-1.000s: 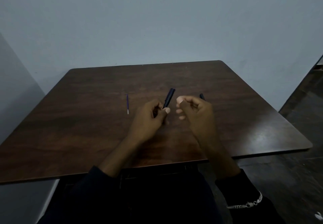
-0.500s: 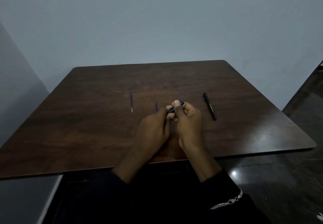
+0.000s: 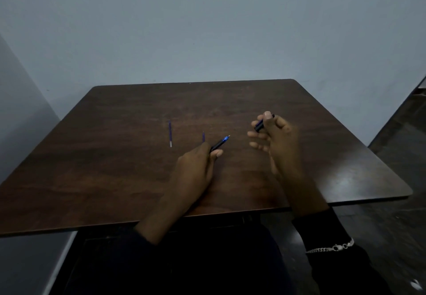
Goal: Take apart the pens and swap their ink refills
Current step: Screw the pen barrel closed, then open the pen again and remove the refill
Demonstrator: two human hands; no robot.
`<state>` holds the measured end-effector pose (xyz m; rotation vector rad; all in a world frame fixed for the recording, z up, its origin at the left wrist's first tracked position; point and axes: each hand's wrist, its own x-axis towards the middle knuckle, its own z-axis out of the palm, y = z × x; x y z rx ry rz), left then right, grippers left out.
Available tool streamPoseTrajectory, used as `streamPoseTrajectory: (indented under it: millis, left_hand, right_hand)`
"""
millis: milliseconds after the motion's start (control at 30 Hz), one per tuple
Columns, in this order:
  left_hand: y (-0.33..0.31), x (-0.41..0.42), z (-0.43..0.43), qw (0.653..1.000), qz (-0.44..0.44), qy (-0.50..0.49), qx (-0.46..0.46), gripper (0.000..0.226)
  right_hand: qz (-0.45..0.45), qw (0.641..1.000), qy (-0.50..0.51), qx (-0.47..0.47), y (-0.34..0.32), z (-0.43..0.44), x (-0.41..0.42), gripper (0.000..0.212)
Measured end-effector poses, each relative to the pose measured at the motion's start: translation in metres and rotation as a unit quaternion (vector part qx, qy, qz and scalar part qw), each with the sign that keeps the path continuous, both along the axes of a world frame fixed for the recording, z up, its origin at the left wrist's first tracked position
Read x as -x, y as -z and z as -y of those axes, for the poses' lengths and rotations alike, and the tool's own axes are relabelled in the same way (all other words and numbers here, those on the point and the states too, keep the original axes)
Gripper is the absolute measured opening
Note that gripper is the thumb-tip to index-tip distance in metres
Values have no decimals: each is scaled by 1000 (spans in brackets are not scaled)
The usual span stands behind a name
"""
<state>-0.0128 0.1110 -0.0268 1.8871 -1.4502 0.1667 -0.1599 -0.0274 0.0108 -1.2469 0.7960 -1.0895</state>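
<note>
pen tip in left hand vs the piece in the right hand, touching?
Apart. The head view shows bare table between the pen held by the left hand and the dark pen piece in the right hand.

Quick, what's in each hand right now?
Left hand: closed grip on a pen, its tip pointing out.
Right hand: closed grip on a dark pen piece.
</note>
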Motion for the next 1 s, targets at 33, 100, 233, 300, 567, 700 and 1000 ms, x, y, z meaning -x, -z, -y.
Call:
streamPoseTrajectory:
  millis: [33,100,233,300,567,700,1000]
  left_hand:
    - [1,-4,-1,1000,1,1,0,31]
    - [3,-15,-4,1000,-2,6,-7,26]
    - [4,-37,-10,1000,-7,2,-14,21]
    - [5,-42,-14,1000,-14,-11,-7,22]
    - [4,-40,-19,999,-36,-10,1,21]
    - [4,-39,-20,999,-44,-13,4,24]
    - [7,-40,-19,999,-44,-18,-2,23]
  right_hand:
    - [-32,999,9,16,2,3,2,24]
    - [-106,993,16,52,7,11,6,16]
    - [-259,963,-13,74,13,23,2,17]
    - [-309,949,-17,55,18,24,-4,25]
    - [-399,912,0,91,33,26,-18,26]
    - [-400,914,8,71,33,26,-19,24]
    - [-380,919,38,97,42,23,-18,19]
